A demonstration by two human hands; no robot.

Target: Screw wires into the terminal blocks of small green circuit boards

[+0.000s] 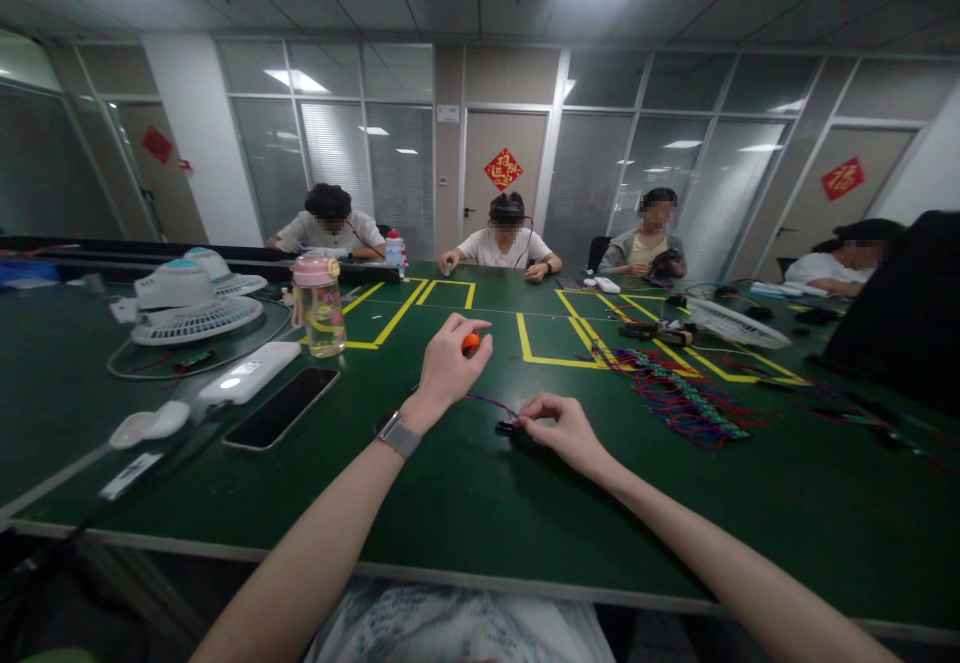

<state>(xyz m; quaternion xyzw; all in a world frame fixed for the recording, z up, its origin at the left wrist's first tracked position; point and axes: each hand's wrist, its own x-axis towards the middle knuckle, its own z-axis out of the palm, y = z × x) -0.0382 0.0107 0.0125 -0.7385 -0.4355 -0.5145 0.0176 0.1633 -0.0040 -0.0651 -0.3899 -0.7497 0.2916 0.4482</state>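
My left hand (pixel 452 361) is raised over the green table, its fingers curled around a small orange object (pixel 470 343); most of that object is hidden, so its kind is unclear. Lower and to the right, my right hand (pixel 559 430) pinches thin red and blue wires (pixel 491 402) near the tabletop. These wires stretch from behind my left hand to my right fingertips. Just below those fingertips is a small black part (pixel 507 428); whether it joins the wires cannot be made out.
To the left are a phone (pixel 283 408), a white power bank (pixel 251 371), a pink-lidded bottle (pixel 318 308) and white fan parts (pixel 196 303). A row of wired green circuit boards (pixel 686 393) lies to the right. Yellow tape (pixel 566 363) marks the table (pixel 450 513). Several people sit opposite.
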